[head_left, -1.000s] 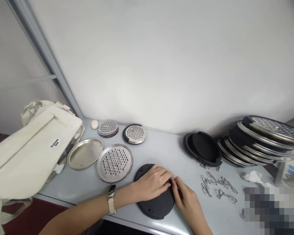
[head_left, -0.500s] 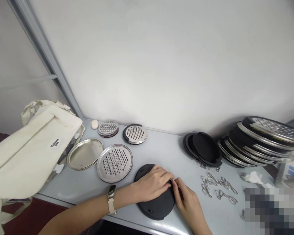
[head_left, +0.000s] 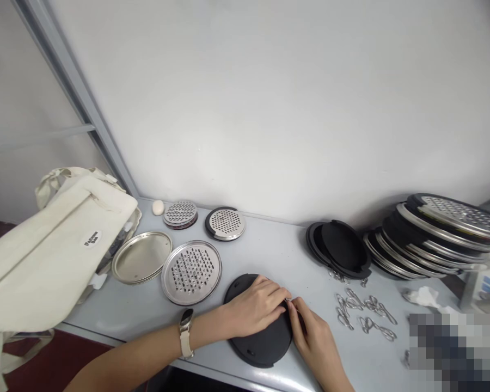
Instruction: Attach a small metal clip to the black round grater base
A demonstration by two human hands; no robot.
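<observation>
A round black plastic disc with small slots lies flat at the table's front. Across its top rests my left hand, its fingers closed together at the disc's right edge. My right hand pinches at that same edge, thumb and forefinger meeting the left fingertips. A tiny shiny metal bit shows between the fingertips; most of it is hidden. To the right lie several bent wire loops. Left of the disc is a round metal grater plate, beside plain round metal plates.
Smaller grater discs and a black-rimmed grater sit by the wall. Black round holders and a leaning stack of graters stand at right. A cream bag covers the left end. A white lump lies at the back.
</observation>
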